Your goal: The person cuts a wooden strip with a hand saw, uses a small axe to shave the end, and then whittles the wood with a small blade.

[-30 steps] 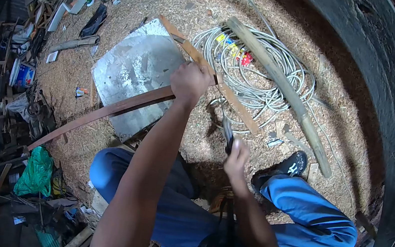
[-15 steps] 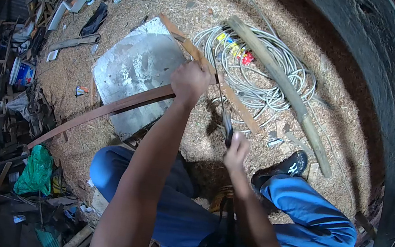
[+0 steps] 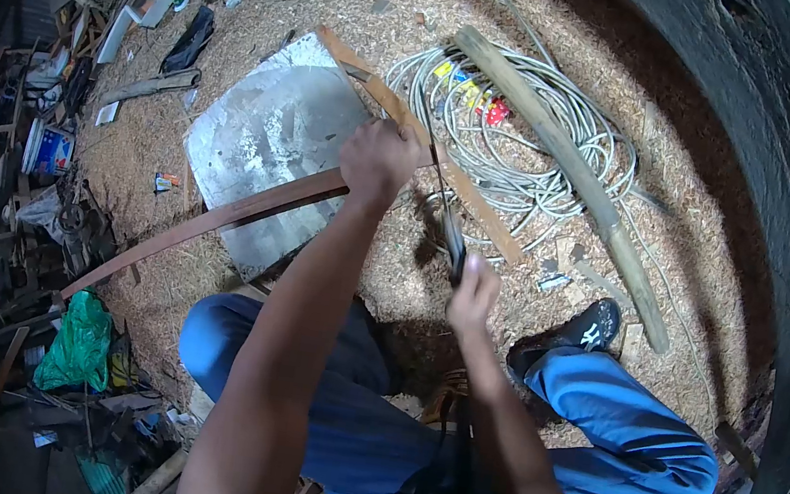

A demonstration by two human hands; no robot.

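The left hand (image 3: 378, 164) clamps the wooden strip (image 3: 260, 203), its near end jutting past the metal sheet's (image 3: 274, 134) right edge; the right hand (image 3: 474, 294) grips a saw (image 3: 453, 233), blade at that end; straight, light strokes serve best.

one wide head-worn camera looks forward and steeply down, close above the knees (image 3: 209, 334), at the hands (image 3: 378, 164) and floor (image 3: 400, 283).

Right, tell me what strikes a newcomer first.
The coil of pale cable right of centre likely strikes first, a wooden pole across it. Next comes the long brown strip in the left hand, crossing over a pale panel left of centre. Bright green plastic stands out lower left.
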